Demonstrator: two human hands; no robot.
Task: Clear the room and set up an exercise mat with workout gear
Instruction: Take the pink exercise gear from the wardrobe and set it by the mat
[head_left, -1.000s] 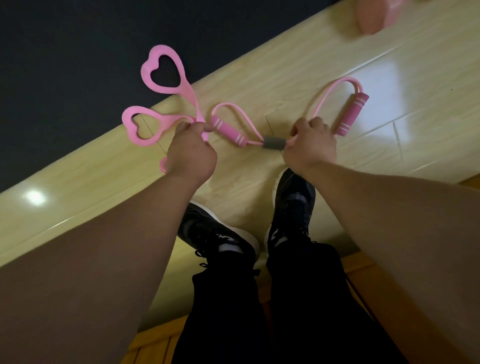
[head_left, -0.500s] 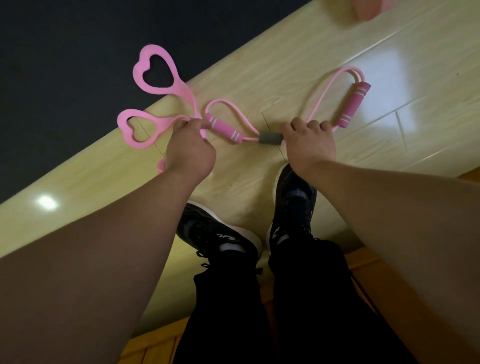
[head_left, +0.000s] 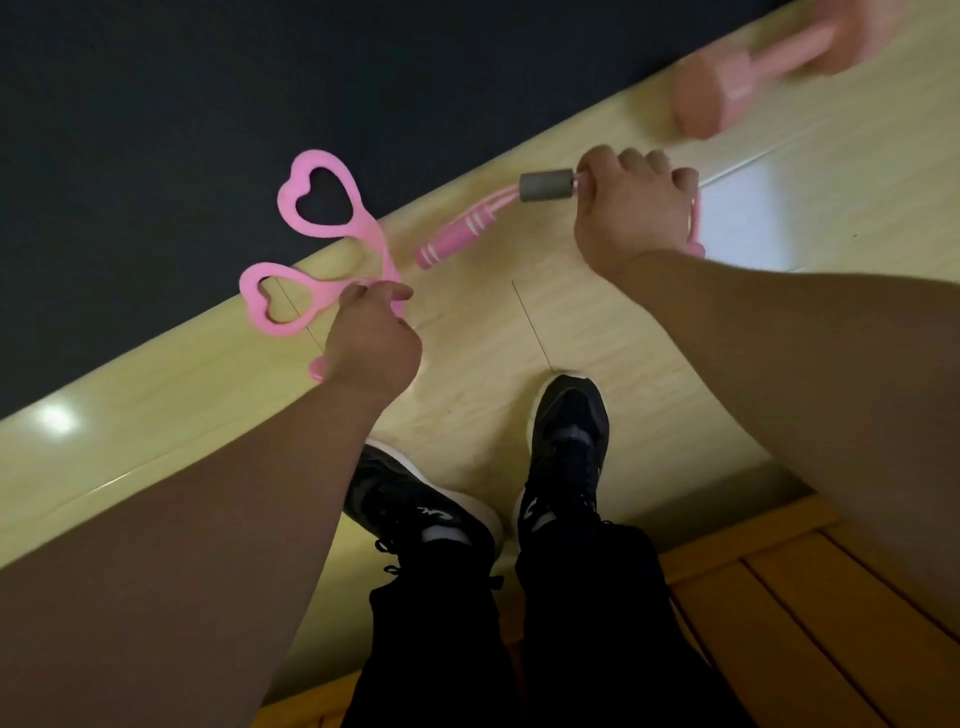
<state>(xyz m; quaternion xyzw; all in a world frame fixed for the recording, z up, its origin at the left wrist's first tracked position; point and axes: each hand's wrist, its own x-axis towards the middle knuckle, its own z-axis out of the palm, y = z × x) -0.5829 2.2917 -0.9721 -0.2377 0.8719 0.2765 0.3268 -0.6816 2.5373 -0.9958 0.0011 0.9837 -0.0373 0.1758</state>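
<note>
Figure-eight resistance band (head_left: 456, 238): right grip (head_left: 634, 213) curls round it (left grip (head_left: 374, 343) pinches heart-loop band (head_left: 366, 226)); lay both flat on exercise mat (head_left: 156, 130).

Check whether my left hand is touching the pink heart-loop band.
Touching. The head view shows the left hand with its fingertips curled onto the pink heart-loop band where the loops join, and no gap between them.
</note>
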